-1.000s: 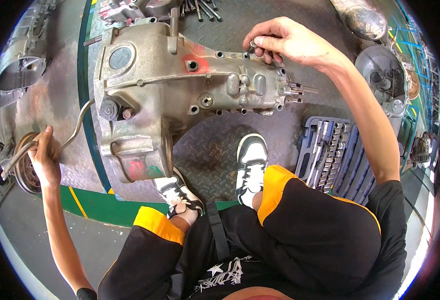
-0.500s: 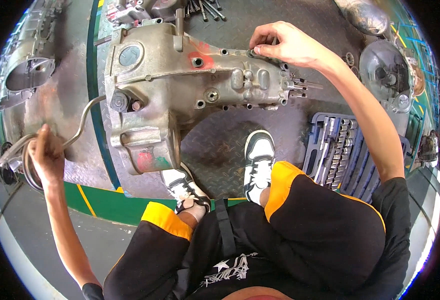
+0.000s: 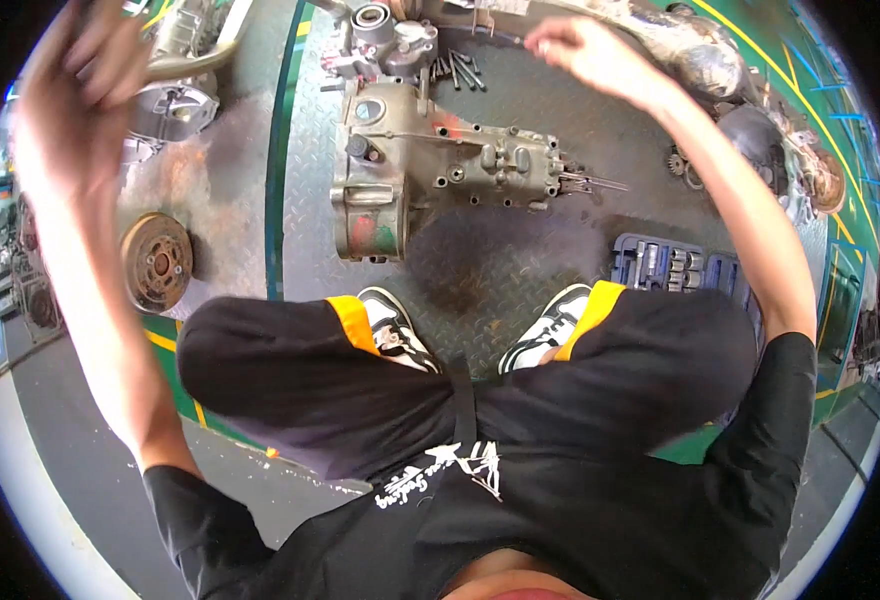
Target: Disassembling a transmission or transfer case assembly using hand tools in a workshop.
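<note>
The left hand (image 3: 75,95), which held a bent rod low by the floor before, is now raised and blurred; its grip I cannot tell. The metal gearbox (image 3: 430,170) lies on the steel floor (image 3: 520,260), farther away. The right hand (image 3: 585,50) left it, fingers pinched on something small.

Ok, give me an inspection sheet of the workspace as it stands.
Surface: steel tread plate floor, dark oily patch, green and yellow painted lines.
Job's things: grimy gearbox casing lying on the plate.
Clutter: loose bolts, socket set case, brake drum, engine casing.
Hands: left hand raised, blurred, grip unclear; right hand pinching something small, too small to name.
Cables: nothing seen.
Surroundings: more engine parts at right; person's sneakers on the plate.
</note>
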{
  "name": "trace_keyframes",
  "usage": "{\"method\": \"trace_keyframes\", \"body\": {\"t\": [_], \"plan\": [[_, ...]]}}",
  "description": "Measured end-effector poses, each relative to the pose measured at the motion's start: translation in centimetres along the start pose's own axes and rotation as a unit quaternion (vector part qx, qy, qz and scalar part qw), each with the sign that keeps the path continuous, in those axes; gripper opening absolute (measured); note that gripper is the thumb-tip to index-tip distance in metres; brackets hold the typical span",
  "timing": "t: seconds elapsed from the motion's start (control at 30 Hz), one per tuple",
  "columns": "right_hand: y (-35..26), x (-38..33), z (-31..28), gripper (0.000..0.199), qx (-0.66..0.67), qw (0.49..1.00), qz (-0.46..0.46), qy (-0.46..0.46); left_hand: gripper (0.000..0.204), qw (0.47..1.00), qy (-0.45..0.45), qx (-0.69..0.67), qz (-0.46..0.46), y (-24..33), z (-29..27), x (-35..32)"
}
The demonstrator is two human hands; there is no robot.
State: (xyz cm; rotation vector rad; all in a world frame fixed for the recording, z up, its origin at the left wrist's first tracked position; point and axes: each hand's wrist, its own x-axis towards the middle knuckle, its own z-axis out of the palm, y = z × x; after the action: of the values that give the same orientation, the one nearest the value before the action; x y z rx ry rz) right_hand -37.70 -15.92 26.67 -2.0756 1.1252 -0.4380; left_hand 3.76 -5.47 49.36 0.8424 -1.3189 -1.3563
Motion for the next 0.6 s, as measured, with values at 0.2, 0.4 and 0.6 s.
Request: {"method": "trace_keyframes", "body": {"t": [0.2,0.4,0.6], "plan": [[-14.0,-3.0,-9.5,0.051,0.283,0.939,-0.078,0.180,0.039,0.973,0.017,0.230,0.004,-6.7,16.1,4.8],[-21.6,-4.4,-6.4,0.052,0.471,0.831,-0.237,0.178,0.038,0.985,-0.110,0.112,-0.065,-8.6,16.9,6.0],[-20.6,-4.3,-5.6,0.045,0.366,0.866,-0.203,0.273,0.044,0.976,-0.178,-0.008,-0.126,-13.3,17.2,5.4]]}}
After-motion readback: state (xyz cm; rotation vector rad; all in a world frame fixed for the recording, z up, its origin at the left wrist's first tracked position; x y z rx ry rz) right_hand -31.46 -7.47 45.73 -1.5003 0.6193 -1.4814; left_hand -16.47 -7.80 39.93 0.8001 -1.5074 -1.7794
